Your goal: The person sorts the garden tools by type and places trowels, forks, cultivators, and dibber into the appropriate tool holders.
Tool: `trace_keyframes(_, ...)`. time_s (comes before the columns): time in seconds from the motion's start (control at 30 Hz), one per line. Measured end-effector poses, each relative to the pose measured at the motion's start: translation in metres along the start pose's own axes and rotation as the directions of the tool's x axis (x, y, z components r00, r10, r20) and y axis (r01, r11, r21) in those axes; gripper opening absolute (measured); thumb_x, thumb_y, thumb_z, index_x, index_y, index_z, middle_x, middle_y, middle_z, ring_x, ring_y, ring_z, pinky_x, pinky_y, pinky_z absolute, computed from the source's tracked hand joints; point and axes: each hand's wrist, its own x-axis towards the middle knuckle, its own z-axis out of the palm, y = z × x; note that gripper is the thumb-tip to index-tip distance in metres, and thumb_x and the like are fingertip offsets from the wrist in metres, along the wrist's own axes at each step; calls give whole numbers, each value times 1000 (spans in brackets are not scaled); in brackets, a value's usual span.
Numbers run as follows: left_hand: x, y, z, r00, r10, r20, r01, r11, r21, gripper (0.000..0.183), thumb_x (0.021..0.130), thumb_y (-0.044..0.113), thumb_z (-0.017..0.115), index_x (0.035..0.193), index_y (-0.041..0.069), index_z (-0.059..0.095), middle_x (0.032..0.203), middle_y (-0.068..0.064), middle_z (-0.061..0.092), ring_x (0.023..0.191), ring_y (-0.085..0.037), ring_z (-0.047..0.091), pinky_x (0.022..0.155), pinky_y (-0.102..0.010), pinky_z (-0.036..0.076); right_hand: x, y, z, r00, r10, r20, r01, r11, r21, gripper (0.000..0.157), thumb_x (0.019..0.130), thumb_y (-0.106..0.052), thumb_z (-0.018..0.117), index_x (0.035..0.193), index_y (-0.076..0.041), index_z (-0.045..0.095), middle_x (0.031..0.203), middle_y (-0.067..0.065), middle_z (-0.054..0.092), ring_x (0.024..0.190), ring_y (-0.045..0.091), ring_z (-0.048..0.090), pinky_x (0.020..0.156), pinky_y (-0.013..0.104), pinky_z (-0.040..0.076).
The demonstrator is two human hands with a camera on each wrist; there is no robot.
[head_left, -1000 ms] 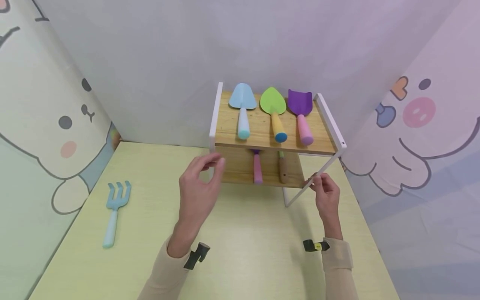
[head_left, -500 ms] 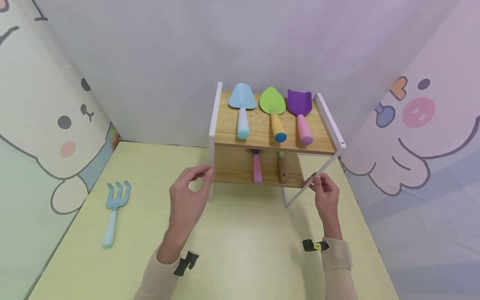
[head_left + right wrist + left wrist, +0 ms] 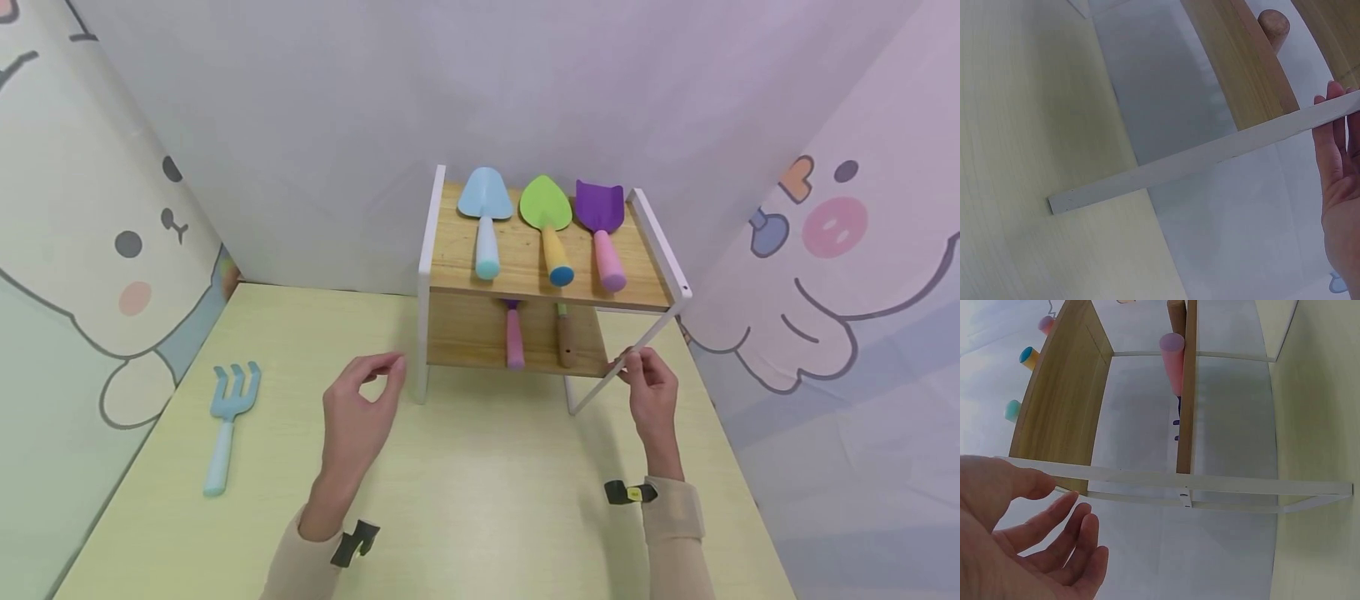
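Observation:
A two-tier rack (image 3: 551, 297) with wooden boards and white metal frames stands on the table. My right hand (image 3: 652, 390) grips its white right front post (image 3: 1210, 156), just beside the lower board. To the left of the rack, my left hand (image 3: 358, 421) hangs above the table with thumb and fingers loosely bent, holding nothing. The upper board bears a light blue trowel (image 3: 485, 196), a green trowel (image 3: 545, 204) with a yellow handle, and a purple shovel (image 3: 600, 207) with a pink handle. On the lower board, a pink handle (image 3: 514, 337) and a brown handle (image 3: 566, 340) show; their heads are mostly hidden.
A light blue hand fork (image 3: 225, 425) lies on the table (image 3: 480, 500) at the left, tines pointing away. Pale curtains with cartoon animals (image 3: 836, 225) enclose the back and both sides. The rack's left frame (image 3: 1210, 482) crosses close by my left hand.
My left hand has drawn back from the rack's left post, moving left and toward me. The right hand stays on the right post, and the rack and tools have not moved.

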Motion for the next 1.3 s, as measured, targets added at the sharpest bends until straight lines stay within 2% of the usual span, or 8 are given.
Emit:
trace_keyframes(0.43, -7, -25, -11, 999, -34, -21, 35, 996, 86, 15, 96, 8, 72, 107, -2, 75, 104, -12, 75, 95, -22, 67, 87, -21, 47, 0, 2, -1, 1000, 12, -2, -12, 1000, -17, 21, 105, -1, 54, 97, 18, 58, 87, 2, 67, 81, 10, 74, 81, 25, 60)
trace_keyframes(0.77, -15, -43, -17, 996, -71, -58, 78, 988, 131, 15, 98, 12, 71, 107, 1, 76, 101, -9, 76, 91, -16, 65, 86, -18, 47, 0, 2, -1, 1000, -1, 4, 1, 1000, 3, 22, 105, 0, 54, 97, 20, 57, 88, 3, 67, 82, 11, 74, 81, 25, 60)
trace_keyframes(0.9, -18, -51, -22, 995, -91, -51, 98, 984, 146, 16, 99, 13, 71, 108, 2, 77, 100, -9, 76, 90, -14, 64, 86, -22, 50, 0, 1, 0, 1000, -2, 1, 2, 1000, 9, 22, 105, 1, 54, 97, 21, 56, 88, 3, 67, 81, 11, 74, 81, 25, 60)
trace_keyframes(1.13, -22, -62, -34, 991, -119, -68, 130, 972, 196, 17, 99, 13, 70, 109, 0, 76, 100, -11, 76, 91, -20, 66, 85, -25, 50, -1, 2, 0, 1000, -4, 1, 4, 1000, 11, 22, 105, 1, 53, 97, 22, 55, 88, 3, 67, 81, 12, 74, 81, 25, 60)
trace_keyframes(1.2, -23, -65, -37, 990, -120, -77, 134, 969, 209, 18, 99, 13, 70, 108, 0, 76, 100, -12, 76, 91, -17, 66, 85, -26, 51, -1, 2, 0, 1000, -5, 2, 5, 1000, 12, 22, 105, 1, 53, 97, 22, 55, 88, 3, 67, 81, 12, 74, 81, 26, 60)
trace_keyframes(1.3, -24, -71, -42, 989, -121, -90, 138, 965, 221, 17, 99, 13, 70, 108, 0, 76, 99, -12, 77, 88, -6, 63, 84, -27, 51, -1, 2, 0, 1000, -9, 6, 9, 1000, 18, 21, 105, 1, 53, 97, 21, 56, 89, 3, 67, 81, 12, 74, 81, 25, 60)
